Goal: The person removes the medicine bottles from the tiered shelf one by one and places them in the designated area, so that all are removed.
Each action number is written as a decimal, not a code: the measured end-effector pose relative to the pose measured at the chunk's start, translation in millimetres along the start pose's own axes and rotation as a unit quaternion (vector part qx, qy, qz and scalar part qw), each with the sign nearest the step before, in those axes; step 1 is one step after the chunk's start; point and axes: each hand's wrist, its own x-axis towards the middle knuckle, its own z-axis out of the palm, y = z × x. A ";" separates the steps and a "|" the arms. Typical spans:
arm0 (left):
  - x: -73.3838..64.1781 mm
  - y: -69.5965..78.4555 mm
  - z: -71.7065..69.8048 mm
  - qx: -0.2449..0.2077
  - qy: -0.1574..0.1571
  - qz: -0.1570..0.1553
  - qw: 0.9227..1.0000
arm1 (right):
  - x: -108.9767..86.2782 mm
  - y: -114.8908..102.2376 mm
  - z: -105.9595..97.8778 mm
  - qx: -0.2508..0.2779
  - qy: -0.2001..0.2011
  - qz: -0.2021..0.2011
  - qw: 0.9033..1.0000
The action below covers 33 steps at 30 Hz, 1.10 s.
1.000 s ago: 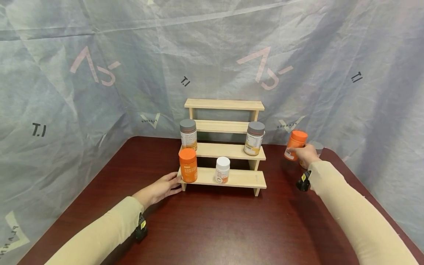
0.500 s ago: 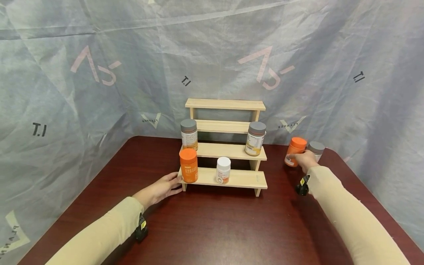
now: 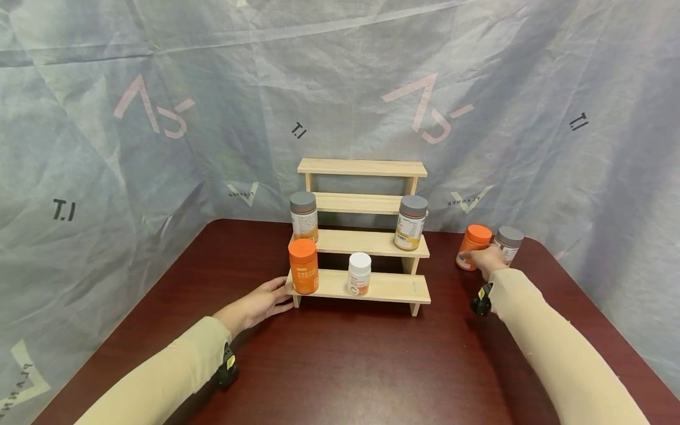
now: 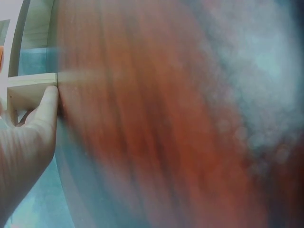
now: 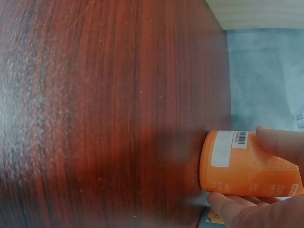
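Orange jar (image 3: 473,242) is standing on the surface (image 3: 345,366) right of the rack (image 3: 390,287), just beside a gray-lidded jar (image 3: 510,238). Right hand (image 3: 488,261) is gripping it; left hand (image 3: 260,302) is touching rack's end, fingers spread.

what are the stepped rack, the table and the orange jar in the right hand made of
Stepped rack: looks like bare pale wood, matte, with faint grain.
Table: glossy wood or wood-look laminate; dark streaks and glare.
Held orange jar: likely plastic, smooth, satin, going by its even colour and soft sheen.
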 end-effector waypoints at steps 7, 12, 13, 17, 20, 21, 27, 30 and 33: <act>-0.4 0.7 0.0 0.008 -0.004 0.001 1.000 | -0.7 1.7 -1.2 -0.015 0.004 0.007 1.000; -0.3 1.0 0.6 0.005 -0.007 0.005 1.000 | 0.0 1.9 -1.7 0.004 0.000 0.017 1.000; -0.3 0.9 0.6 0.005 -0.008 0.007 1.000 | 0.1 1.8 -1.6 0.008 -0.002 0.017 1.000; -0.4 -0.2 0.0 0.006 -0.009 0.009 1.000 | 0.1 0.7 -1.3 0.020 0.000 0.007 1.000; 0.0 -1.1 -1.3 0.005 -0.008 0.009 1.000 | -0.7 -0.7 -2.0 0.024 0.005 -0.004 1.000; 0.3 -1.5 -1.7 0.005 -0.008 0.009 1.000 | -0.6 -1.0 -2.5 0.023 0.006 -0.006 1.000; 1.2 -2.5 -2.1 0.004 -0.007 0.006 1.000 | -0.3 -3.8 -5.6 0.045 0.007 -0.017 0.999; 0.8 -2.1 -1.3 0.003 -0.002 0.002 1.000 | -1.5 -6.5 -7.6 0.052 0.006 -0.019 0.998; 0.6 -2.1 -1.0 0.004 -0.003 0.002 1.000 | -2.8 -7.9 -10.6 0.056 0.004 -0.020 0.998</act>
